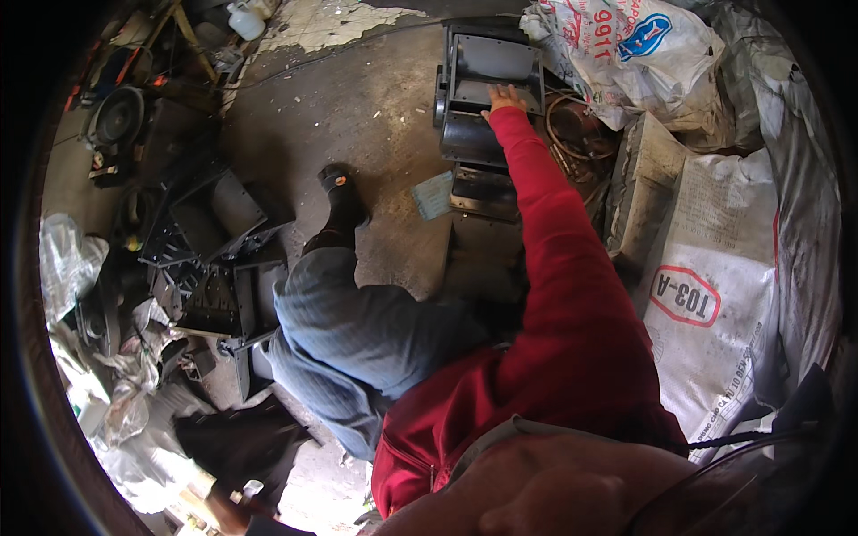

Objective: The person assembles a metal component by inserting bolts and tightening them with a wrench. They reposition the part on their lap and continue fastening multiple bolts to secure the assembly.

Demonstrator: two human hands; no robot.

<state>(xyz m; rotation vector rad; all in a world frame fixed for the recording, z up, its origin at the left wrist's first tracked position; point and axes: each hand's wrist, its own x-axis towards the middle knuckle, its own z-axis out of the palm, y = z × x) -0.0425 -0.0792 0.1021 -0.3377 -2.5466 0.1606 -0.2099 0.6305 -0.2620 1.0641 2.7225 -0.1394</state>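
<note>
Your right hand (506, 98) lies flat, fingers spread, on the black housing (490, 80). It grips nothing; the palm just rests on the housing's inner panel. The housing sits on the concrete floor (357, 107), well out ahead of you at full arm reach, open side up, with a black roller (439, 94) on its left edge.

Just behind the housing, toward you, more dark metal plates (483, 192) lie stacked in a line. A pale blue scrap (433, 195) lies on the floor just left of those plates. Right of the housing is a copper wire coil (576, 129), touching or nearly touching its side. Beyond the coil, white sacks (715, 259) pile up along the right.

Your leg in blue trousers (357, 330) stretches left of the housing, black boot (342, 192) planted on the floor. Further left of the housing is a heap of black frame parts (214, 259), with crumpled plastic (67, 259) past it.

Your left hand (234, 505) is far back from the housing, low at the frame edge. It is closed around something small; I can't tell what, it's too blurred.
</note>
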